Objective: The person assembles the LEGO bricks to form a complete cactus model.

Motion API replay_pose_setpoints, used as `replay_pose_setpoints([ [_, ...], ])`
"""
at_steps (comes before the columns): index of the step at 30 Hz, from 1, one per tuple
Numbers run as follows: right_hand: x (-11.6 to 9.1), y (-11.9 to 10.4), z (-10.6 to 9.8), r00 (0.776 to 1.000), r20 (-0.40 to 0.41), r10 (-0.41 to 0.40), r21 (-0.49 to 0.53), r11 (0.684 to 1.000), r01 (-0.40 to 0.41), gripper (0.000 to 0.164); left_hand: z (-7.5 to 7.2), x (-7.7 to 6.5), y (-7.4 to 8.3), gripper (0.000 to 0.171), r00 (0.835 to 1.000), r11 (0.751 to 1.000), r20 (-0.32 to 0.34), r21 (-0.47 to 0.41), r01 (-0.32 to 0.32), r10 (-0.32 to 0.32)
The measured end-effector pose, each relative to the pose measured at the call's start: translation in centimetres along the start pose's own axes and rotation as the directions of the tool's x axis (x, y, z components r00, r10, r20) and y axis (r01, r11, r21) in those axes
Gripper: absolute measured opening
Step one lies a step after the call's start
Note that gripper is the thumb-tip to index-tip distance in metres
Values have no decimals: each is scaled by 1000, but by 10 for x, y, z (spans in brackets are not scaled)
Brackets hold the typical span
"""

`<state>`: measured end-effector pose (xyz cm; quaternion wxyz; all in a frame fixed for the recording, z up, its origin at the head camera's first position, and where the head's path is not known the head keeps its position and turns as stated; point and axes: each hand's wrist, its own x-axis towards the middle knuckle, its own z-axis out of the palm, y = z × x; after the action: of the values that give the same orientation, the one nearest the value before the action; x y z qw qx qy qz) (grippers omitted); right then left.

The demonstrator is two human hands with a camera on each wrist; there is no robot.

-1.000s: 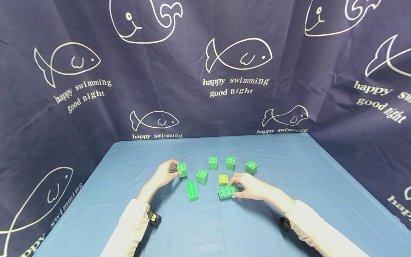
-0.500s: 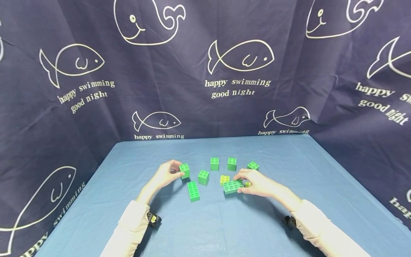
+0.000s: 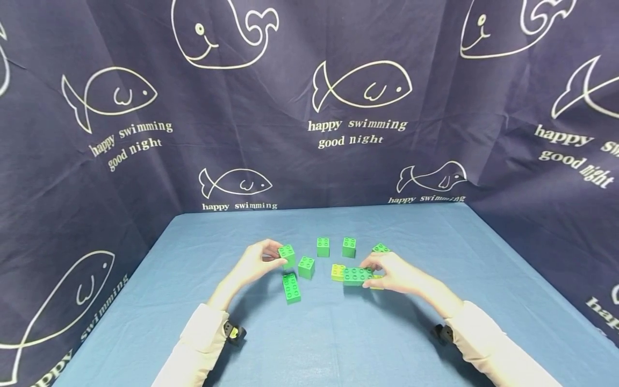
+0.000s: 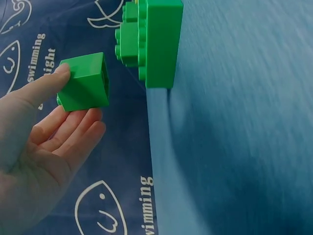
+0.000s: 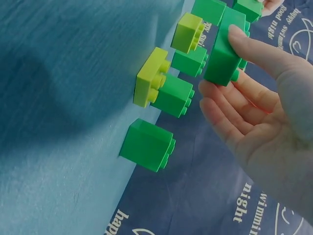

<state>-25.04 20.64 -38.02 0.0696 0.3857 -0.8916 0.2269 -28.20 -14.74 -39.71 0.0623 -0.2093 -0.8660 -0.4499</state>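
Note:
My left hand [image 3: 258, 263] pinches a small square green building block [image 3: 287, 255] between thumb and fingers. In the left wrist view this green block [image 4: 84, 84] hangs in the air, its hollow underside turned towards the long green block [image 4: 165, 46] on the table. My right hand [image 3: 395, 272] grips another long green block [image 3: 355, 276] by its right end, held above the table. Close by it are a small yellow block [image 3: 337, 272] and a second yellow block [image 3: 378, 282], partly covered by the hand. The right wrist view shows the held long block [image 5: 224, 56] apart from both yellow ones.
Between the hands stands a square green block [image 3: 306, 267], with a long green block [image 3: 292, 289] nearer me. Farther back are two more green blocks [image 3: 323, 247] and one [image 3: 380, 248] partly behind the right hand. A dark printed cloth [image 3: 300, 150] closes off the blue table [image 3: 309, 349].
My left hand has carried its square block rightwards, over the far end of the lying long block. My right hand has moved its long block right and lifted it, and a second yellow block shows.

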Motion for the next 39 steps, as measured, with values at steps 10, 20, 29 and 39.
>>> replay_pose_setpoints([
  [10, -4, 1, -4, 1000, -25, 4, 10, 1000, -4, 27, 11, -1, 15, 34, 997, 997, 49, -40, -60, 62],
  [20, -6, 1, -8, 999, -47, -17, 23, 1000, 18, 27, 25, -3, 23, 33, 990, 994, 90, -37, -107, 110],
  [29, -7, 2, -8, 996, -73, -56, -28, 998, 54, 30, 40, -2, 26, 34, 986, 994, 128, -40, -105, 110],
  [39, -8, 3, -9, 996, -74, -55, -38, 998, 52, 28, 53, -2, 29, 34, 981, 992, 147, -42, -119, 124],
])
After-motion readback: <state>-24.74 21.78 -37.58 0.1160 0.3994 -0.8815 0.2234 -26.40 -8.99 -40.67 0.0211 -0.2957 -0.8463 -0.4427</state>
